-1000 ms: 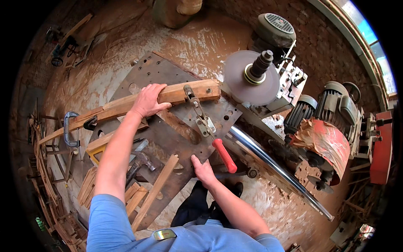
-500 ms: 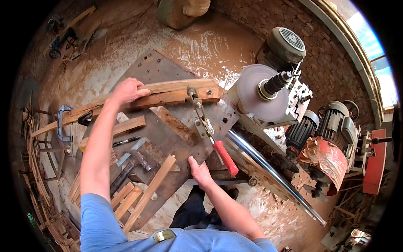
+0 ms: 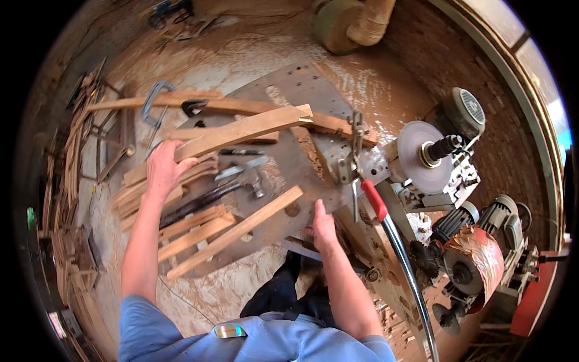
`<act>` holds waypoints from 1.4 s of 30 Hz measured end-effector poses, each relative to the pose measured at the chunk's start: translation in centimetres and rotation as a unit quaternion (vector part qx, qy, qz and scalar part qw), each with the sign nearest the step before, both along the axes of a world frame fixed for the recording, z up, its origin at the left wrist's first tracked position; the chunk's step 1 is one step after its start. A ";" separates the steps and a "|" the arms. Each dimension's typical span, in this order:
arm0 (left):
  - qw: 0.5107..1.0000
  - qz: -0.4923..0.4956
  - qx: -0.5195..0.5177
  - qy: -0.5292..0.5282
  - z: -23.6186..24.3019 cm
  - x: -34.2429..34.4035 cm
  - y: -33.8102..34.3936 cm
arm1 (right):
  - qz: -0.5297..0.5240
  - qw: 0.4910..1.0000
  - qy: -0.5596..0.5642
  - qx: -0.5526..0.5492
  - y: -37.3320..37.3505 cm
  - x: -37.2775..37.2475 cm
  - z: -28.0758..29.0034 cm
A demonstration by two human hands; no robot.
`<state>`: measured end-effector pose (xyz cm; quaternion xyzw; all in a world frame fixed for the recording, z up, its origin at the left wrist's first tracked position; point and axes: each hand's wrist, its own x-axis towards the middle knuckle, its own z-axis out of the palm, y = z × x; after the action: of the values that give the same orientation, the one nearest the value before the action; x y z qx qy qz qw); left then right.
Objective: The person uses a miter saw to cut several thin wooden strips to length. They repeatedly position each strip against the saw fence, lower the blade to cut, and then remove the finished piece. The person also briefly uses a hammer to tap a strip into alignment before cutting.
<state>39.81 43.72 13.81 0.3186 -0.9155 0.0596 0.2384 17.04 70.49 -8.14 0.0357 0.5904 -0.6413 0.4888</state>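
Left hand grips a notched brown wooden bar over a steel plate table

At the far side of the grey, hole-drilled steel plate table, a long curved wooden rail runs crosswise, with a blue C-shaped metal clamp near its left end. A red-handled metal toggle clamp stands between the bar and a round pale disc. A dark-handled hammer and a straight light-wood strip lie nearer the body.

The notched brown wooden bar extends rightward from the left hand, which is closed around its left part. The right hand is at the table's near edge, thumb extended; its fingers are largely hidden, so its hold cannot be told.
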 end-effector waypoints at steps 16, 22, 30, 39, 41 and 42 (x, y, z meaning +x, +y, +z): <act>0.893 0.158 0.419 -0.040 -5.9 19.1 30.2 | 0.015 1.000 0.004 -0.024 9.2 1.7 -3.3; 0.942 0.050 0.321 -0.082 -11.7 18.8 39.3 | 0.017 0.999 0.019 -0.034 17.1 3.4 -4.0; 0.965 0.025 0.248 -0.081 -15.3 18.7 50.6 | 0.040 0.998 0.029 -0.045 30.5 5.9 -4.6; 0.983 -0.013 0.182 -0.012 -19.3 17.9 61.3 | 0.012 0.999 0.036 -0.022 40.6 7.2 -5.5; 0.986 -0.003 0.166 0.004 -18.8 17.0 61.8 | -0.015 0.998 0.050 -0.040 40.9 6.4 -6.2; 0.988 -0.005 0.152 0.001 -18.4 17.1 62.2 | -0.020 0.998 0.059 -0.032 41.4 6.8 -6.2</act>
<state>56.90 105.90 -4.56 0.3463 -0.9154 -0.0820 0.1883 23.82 111.90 -14.37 -0.0065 0.5967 -0.6705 0.4409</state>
